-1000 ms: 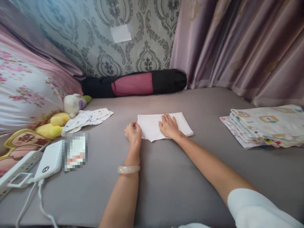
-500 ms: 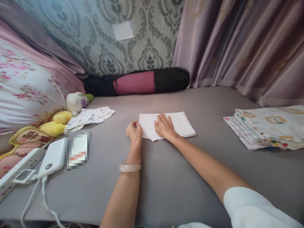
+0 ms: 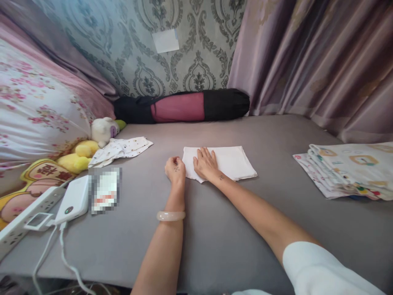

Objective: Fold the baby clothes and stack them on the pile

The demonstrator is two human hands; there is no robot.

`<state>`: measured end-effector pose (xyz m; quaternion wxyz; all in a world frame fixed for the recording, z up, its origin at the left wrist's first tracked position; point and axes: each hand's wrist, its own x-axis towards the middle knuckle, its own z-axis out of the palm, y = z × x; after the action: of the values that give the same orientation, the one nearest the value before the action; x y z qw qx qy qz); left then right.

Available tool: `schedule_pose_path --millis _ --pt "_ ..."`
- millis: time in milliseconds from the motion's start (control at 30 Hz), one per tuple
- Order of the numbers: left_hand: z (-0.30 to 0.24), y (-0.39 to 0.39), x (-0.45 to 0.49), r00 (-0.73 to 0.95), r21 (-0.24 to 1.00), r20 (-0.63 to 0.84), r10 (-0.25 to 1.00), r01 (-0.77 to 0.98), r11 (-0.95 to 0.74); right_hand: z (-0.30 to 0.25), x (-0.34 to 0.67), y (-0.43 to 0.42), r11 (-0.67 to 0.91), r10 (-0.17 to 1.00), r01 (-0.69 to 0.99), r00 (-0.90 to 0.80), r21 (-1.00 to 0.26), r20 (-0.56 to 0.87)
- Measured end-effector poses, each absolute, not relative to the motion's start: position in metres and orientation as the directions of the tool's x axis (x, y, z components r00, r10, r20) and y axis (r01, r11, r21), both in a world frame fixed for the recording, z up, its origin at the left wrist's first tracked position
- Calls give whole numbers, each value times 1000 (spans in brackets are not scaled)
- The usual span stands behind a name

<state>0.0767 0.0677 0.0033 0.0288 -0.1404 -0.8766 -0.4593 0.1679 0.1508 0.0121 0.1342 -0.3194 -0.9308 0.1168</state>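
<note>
A white folded cloth (image 3: pixel 235 163) lies flat on the grey sheet in front of me. My right hand (image 3: pixel 205 164) rests palm down on its left half, with the fingers stretched out. Against the cloth's left edge is my left hand (image 3: pixel 175 169), its fingers curled closed and a pale bangle on the wrist. Whether those fingers pinch anything is hidden from me.
To the right sits a stack of folded printed cloths (image 3: pixel 353 172). A spotted white garment (image 3: pixel 123 150), plush toys (image 3: pixel 102 131), a power bank (image 3: pixel 73 198) and a power strip (image 3: pixel 30 217) are at left. A black and pink long bag (image 3: pixel 181 107) lies along the wall.
My right hand has slid a little to the left over the cloth. The left hand keeps its place by the edge. The whole view has shifted slightly.
</note>
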Motion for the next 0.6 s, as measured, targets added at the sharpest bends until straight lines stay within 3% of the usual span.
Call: schedule_pose_path --millis 333,600 --pt "9 66 73 -987 879 127 100 159 450 10 165 150 761 633 588 -766 -275 113" --pt "14 64 74 -990 898 108 86 135 418 19 143 138 779 603 552 -790 -296 113"
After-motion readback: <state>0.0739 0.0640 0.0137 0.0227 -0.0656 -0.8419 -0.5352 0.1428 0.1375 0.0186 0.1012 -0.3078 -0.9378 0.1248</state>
